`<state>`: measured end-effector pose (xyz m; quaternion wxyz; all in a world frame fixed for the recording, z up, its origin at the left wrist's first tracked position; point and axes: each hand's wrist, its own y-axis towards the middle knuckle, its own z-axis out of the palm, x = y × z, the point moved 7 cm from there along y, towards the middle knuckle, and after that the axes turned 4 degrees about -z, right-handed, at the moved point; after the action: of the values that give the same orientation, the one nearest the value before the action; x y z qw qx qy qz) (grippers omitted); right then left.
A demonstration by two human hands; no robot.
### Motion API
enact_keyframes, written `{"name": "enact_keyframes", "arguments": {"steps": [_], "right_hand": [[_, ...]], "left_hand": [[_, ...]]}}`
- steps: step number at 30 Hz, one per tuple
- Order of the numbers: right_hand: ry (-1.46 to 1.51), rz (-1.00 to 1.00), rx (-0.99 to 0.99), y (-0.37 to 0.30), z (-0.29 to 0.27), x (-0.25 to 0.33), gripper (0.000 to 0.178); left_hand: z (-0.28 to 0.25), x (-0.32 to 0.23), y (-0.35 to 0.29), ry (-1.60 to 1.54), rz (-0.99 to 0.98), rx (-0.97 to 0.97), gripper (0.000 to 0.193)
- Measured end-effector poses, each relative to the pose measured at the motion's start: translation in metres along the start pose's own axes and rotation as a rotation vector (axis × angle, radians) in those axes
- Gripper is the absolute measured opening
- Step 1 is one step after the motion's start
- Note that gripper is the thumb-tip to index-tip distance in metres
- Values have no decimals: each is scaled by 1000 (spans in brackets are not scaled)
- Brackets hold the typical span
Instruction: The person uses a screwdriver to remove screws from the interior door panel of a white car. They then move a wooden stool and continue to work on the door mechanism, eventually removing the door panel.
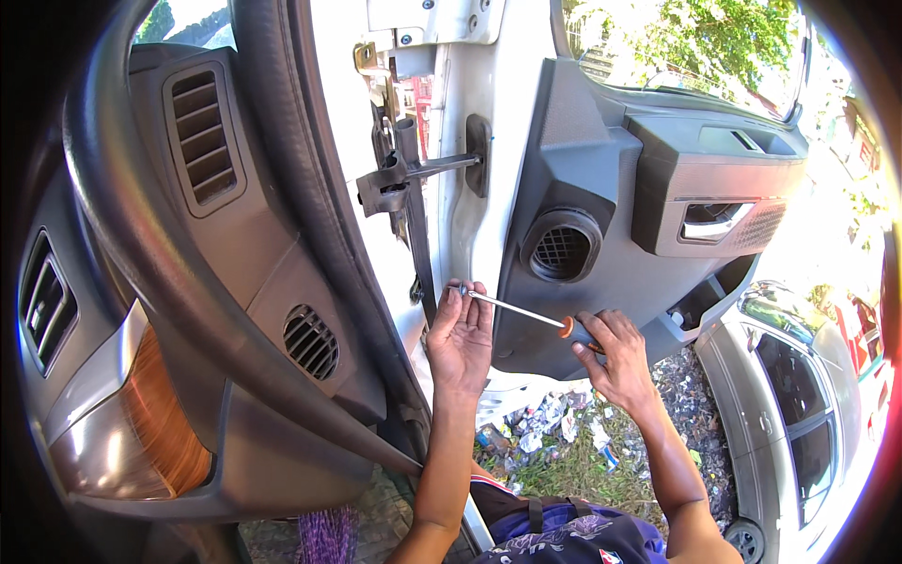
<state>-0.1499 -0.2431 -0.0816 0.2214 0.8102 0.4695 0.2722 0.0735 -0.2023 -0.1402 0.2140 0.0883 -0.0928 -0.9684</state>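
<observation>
My right hand is closed round the orange and dark grey handle of a screwdriver. Its long metal shaft points left, to the fingertips of my left hand. Palm up, the left hand has its thumb and fingers pinched together at the screwdriver's tip, around something small and greyish that I cannot make out. Both hands are in front of the open car door's dark grey inner panel, near its hinge-side edge. Just above the left hand is the white door frame, with a dark door check strap across the gap.
At the left are the steering wheel, dashboard vents and wood-look trim. The door panel carries a round speaker grille and an inner door handle. A grey car stands at the right; litter covers the ground below.
</observation>
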Motion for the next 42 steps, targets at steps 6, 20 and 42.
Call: {"name": "enact_keyframes", "arguments": {"steps": [6, 20, 42], "right_hand": [[-177, -10, -33, -4, -28, 23, 45], [-192, -405, -363, 42, -125, 104, 46], [-81, -520, -686, 136, -156, 82, 39]], "left_hand": [[11, -4, -7, 146, 75, 17, 17], [158, -28, 7, 135, 192, 248, 26], [242, -24, 69, -263, -15, 443, 19]]}}
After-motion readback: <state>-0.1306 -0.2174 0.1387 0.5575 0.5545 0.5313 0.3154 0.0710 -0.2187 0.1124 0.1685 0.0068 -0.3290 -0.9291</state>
